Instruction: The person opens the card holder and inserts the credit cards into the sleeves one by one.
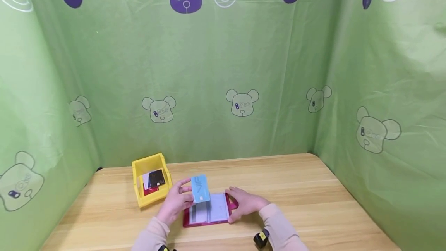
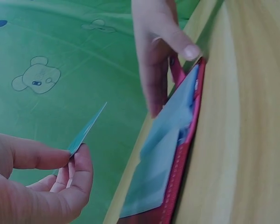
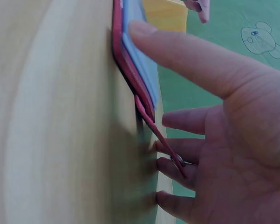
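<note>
My left hand [image 1: 174,203] pinches a light blue VIP card [image 1: 200,188] between thumb and fingers, holding it tilted above an open card holder. Seen nearly edge-on in the left wrist view, the card [image 2: 87,129] stands apart from the holder. The red card holder [image 1: 186,218] lies spread on the table with its clear sleeves [image 1: 218,206] showing. My right hand [image 1: 248,202] is at its right edge, fingers spread, thumb right at the near corner. A red strap [image 3: 157,133] sticks out of the holder in front of the right fingers.
A yellow bin [image 1: 136,181] stands at the back left with a black card [image 1: 156,178], a pale card and something red inside. The wooden table [image 1: 299,189] ends at green printed curtains [image 1: 209,61] at the back and sides.
</note>
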`<state>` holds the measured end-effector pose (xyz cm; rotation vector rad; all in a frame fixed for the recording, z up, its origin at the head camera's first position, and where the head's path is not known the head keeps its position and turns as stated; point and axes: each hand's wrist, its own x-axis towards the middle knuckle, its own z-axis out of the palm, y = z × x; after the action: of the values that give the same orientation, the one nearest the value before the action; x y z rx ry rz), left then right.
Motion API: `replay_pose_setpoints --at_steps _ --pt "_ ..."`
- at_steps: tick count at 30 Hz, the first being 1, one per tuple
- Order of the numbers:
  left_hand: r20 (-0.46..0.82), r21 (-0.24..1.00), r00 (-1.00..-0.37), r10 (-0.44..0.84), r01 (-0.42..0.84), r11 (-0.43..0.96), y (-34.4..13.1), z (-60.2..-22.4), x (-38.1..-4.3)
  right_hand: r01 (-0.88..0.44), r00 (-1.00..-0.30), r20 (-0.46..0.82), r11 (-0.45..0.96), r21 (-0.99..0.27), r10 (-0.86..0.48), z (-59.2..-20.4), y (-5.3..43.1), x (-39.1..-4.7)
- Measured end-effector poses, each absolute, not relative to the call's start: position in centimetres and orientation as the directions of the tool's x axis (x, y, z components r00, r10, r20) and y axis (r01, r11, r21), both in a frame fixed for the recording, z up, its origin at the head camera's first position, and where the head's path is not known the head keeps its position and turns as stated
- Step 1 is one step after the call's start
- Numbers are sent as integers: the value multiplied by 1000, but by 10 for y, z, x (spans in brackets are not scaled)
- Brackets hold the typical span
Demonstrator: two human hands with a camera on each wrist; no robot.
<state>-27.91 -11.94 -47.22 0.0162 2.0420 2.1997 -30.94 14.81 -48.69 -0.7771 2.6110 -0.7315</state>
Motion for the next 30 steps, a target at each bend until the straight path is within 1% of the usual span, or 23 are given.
replay_pose_setpoints --at_steps 5,10,15,18,24,27,30 --pt "-97 992 -984 148 -108 -63 -116 -477 -278 -431 -802 -70 656 -619 -593 -486 150 -313" --pt "-96 992 -981 170 -109 -67 -112 -479 -276 -390 -855 41 589 -708 -517 -483 142 -313" --pt "-96 992 -978 184 -110 -67 -109 -482 -275 -325 -897 114 463 -825 -426 -482 128 -311" --pt "-95 992 -976 195 -109 -65 -108 -484 -274 -262 -916 108 371 -891 -387 -483 119 -307" --pt "-102 990 -971 218 -120 -70 -105 -487 -272 -114 -931 38 190 -975 -362 -487 109 -304" --pt "-100 989 -968 230 -122 -81 -104 -488 -271 -74 -932 17 142 -987 -363 -491 107 -304" --pt "-97 989 -966 238 -120 -82 -103 -489 -270 -66 -933 15 131 -989 -361 -493 106 -303"
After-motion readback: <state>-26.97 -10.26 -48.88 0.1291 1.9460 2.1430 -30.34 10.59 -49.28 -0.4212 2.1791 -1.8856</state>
